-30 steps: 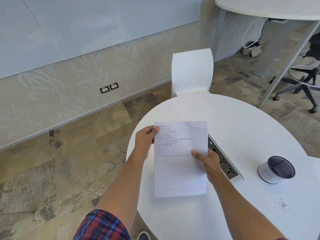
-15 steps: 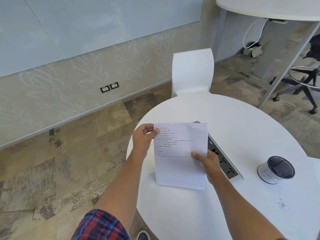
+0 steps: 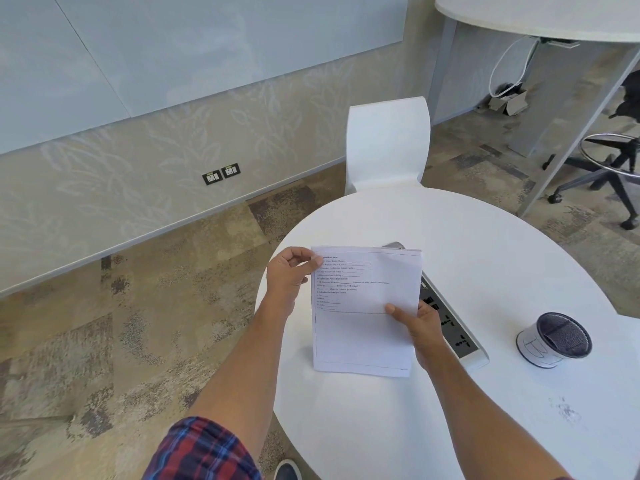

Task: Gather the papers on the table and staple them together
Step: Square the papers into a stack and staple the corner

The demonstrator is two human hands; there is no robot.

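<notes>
Bright, even daylight fills the room. The white table [image 3: 485,258] is nearly washed out, with only a soft shadow under the papers [image 3: 363,341] near its left edge. The glass wall panel [image 3: 173,46] carries faint reflections. Wide-angle distortion bends lines toward the frame edges; fine print is slightly soft.

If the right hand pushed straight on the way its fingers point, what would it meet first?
The right hand grips the right edge of the papers, fingers pointing up and left across the sheet. Going on, it would just press along the papers it holds; beyond them probably the left hand, though depth is unclear.
</notes>
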